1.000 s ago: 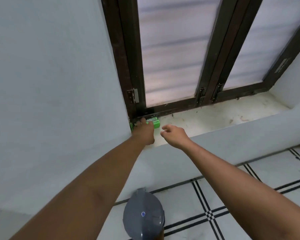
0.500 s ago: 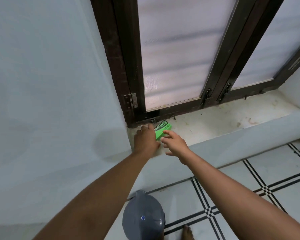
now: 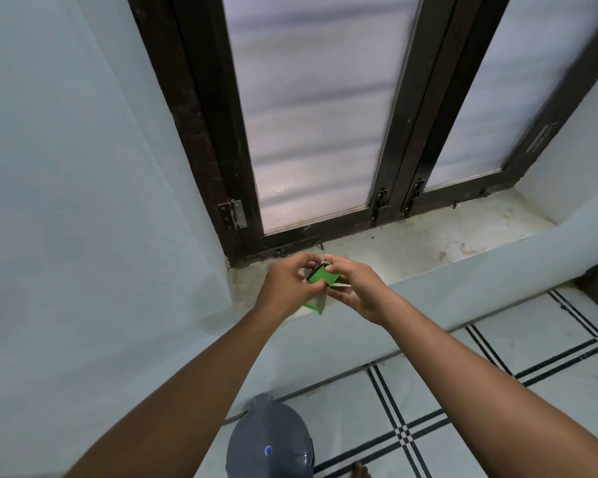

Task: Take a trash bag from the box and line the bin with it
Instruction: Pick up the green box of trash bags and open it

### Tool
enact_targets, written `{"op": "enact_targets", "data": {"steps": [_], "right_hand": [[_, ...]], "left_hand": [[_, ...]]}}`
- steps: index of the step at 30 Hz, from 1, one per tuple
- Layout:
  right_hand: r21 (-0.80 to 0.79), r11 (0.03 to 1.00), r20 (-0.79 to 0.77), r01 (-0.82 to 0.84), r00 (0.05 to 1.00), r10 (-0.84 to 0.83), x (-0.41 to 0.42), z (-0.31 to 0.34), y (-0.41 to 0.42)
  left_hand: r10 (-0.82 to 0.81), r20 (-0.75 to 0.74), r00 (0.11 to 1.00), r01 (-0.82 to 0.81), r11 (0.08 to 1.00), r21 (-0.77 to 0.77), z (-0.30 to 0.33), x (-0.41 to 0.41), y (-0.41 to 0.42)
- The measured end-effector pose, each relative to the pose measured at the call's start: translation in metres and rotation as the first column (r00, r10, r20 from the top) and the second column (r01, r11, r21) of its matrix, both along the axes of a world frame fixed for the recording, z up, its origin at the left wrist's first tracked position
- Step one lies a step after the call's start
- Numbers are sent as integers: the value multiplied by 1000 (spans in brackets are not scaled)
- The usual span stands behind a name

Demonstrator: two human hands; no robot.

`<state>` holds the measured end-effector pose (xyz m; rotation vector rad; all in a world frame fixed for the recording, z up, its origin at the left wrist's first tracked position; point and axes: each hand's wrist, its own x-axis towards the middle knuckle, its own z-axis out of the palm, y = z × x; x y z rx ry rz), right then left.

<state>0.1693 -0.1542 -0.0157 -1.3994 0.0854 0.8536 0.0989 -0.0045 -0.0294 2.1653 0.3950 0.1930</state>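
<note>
Lifted off the sill since half a second ago, the small green cardboard box (image 3: 320, 278) now sits between both hands. Nearest me, the grey domed plastic bin lid (image 3: 270, 439) is cut off by the bottom edge. Above it, my left hand (image 3: 287, 288) and right hand (image 3: 354, 284) pinch the box from either side, fingers hiding most of it; a flap hangs open below. I cannot tell whether a bag shows. Beyond lie the stained pale stone windowsill (image 3: 428, 243) and the dark-framed frosted window (image 3: 311, 115).
</note>
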Motion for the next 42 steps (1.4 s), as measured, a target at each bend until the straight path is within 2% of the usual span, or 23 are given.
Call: {"op": "enact_targets", "data": {"steps": [7, 9, 11, 15, 18, 22, 25, 28, 30, 33, 37, 40, 42], "right_hand": [[-3, 999, -18, 45, 999, -45, -3, 8, -17], [-22, 998, -23, 59, 998, -60, -5, 9, -21], [-63, 995, -14, 72, 997, -73, -6, 10, -25], [-140, 985, 47, 96, 995, -90, -4, 10, -35], [-192, 969, 153, 156, 980, -128, -4, 7, -37], [-271, 945, 348, 184, 934, -83, -3, 7, -42], [-276, 956, 439, 98, 898, 35, -2, 13, -49], [-316, 949, 586, -11, 784, 204, 3, 17, -55], [-296, 954, 644, -40, 730, 230, 4, 19, -56], [-230, 973, 637, -7, 755, 156, 3, 24, -52], [-166, 980, 492, 106, 870, -11, 5, 23, -48], [-145, 965, 358, 220, 921, -157, 9, 19, -46], [-147, 955, 306, 256, 930, -202, 11, 18, -45]], "left_hand": [[8, 22, 1000, -12, 983, 182, 19, -1, -25], [-2, 30, 1000, -4, 984, 181, 21, -2, -33], [-1, 29, 1000, -2, 995, 98, 21, -1, -36], [45, -9, 999, -46, 986, -163, 24, 4, -32], [23, -46, 999, -31, 980, -197, 25, 5, -30], [20, 4, 1000, -19, 978, -206, 26, 6, -33], [11, 30, 999, -5, 982, -186, 31, 6, -34], [-14, 20, 1000, 18, 977, -213, 32, 8, -28], [-5, 23, 1000, 11, 967, -256, 34, 10, -25], [-2, 11, 1000, 5, 953, -302, 40, 12, -25], [-1, 66, 998, 21, 953, -303, 45, 12, -31], [-42, 120, 992, 60, 986, -154, 41, 11, -30], [-120, 34, 992, 122, 991, -51, 41, 10, -29]]}}
